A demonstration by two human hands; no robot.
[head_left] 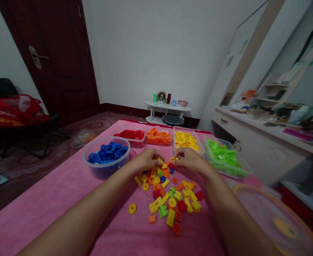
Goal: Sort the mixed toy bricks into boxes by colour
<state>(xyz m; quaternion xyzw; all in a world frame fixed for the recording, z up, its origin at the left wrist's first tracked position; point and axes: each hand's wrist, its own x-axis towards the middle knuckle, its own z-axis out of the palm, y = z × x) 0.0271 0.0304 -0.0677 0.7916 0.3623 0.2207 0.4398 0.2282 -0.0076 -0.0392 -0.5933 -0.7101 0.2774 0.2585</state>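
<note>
A loose pile of mixed toy bricks (169, 195), yellow, orange, red, green and blue, lies on the pink cloth (52, 202). My left hand (148, 159) is curled above the pile's far edge, fingers pinched on a small yellow piece. My right hand (188, 159) sits beside it, also pinching a small yellow brick (173, 158). Beyond the hands stand sorted containers: a round tub of blue bricks (107, 153), a box of red bricks (131, 135), a box of orange bricks (158, 137), a box of yellow bricks (186, 139) and a box of green bricks (223, 154).
A large see-through round lid or tub with a yellow rim (274, 217) lies at the right front. A single yellow wheel piece (132, 208) lies apart on the left of the pile. A white desk (265, 142) stands to the right, a dark door (60, 57) behind.
</note>
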